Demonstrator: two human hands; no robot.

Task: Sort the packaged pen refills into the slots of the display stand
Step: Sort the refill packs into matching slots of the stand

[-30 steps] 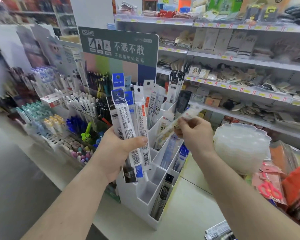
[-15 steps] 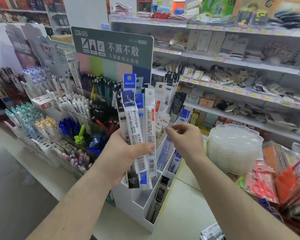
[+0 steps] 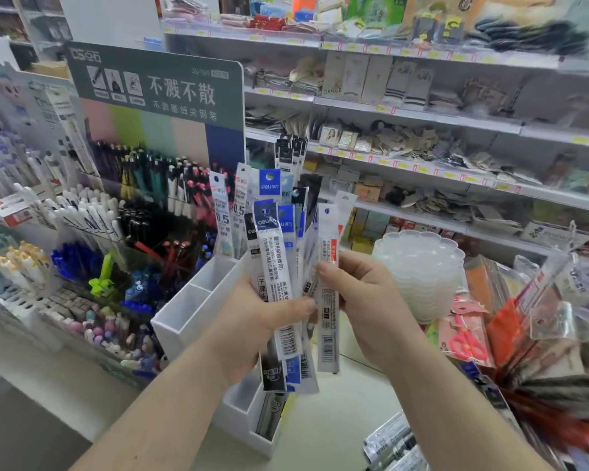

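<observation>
Left hand (image 3: pixel 252 321) clenches a fanned bundle of slim plastic-sleeved pen refills (image 3: pixel 279 287) above the white slotted plastic display stand (image 3: pixel 187 317), labels readable, while right hand (image 3: pixel 364 300) fingers (image 3: pixel 325 271) pinch one red-marked clear-sleeved refill (image 3: pixel 329 300) free for slotting

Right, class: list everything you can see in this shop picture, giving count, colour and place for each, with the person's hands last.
Bundle of refill packets: several, white and blue, fanned in the left hand's grip.
Single refill packet: one, white with a red mark, pinched by the right hand.
Display stand: one, white, slotted, behind the hands.
Green sign: one, upper left.
Pen racks: many pens, mixed colours, left.
Stack of clear dishes: one stack, right of the hands.
Shelves: several, white, stocked, at the back.
Left hand: one, centre.
Right hand: one, centre.
</observation>
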